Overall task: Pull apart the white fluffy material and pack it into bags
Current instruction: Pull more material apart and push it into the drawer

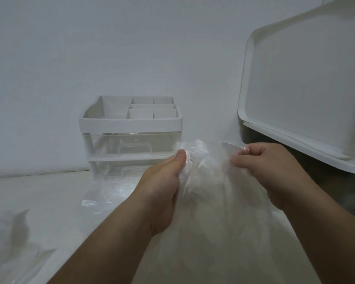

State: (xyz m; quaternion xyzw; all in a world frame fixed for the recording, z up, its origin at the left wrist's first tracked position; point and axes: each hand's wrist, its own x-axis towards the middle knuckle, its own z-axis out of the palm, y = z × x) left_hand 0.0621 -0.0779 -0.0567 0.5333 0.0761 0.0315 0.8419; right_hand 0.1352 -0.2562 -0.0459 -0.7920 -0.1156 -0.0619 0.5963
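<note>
A large white tub (307,89) stands at the right. Its interior is turned away, so its contents cannot be told. At centre, a clear plastic bag (223,232) holds the white fluffy material (209,185), packed up near its mouth. The left hand (162,187) and right hand (260,167) each clench the bag's top edge, fingers curled on the film. Behind, a white organiser (131,121) with a divided top tray and two clear drawers stands on the table (39,191). Loose clear film (109,193) lies just before it.
</note>
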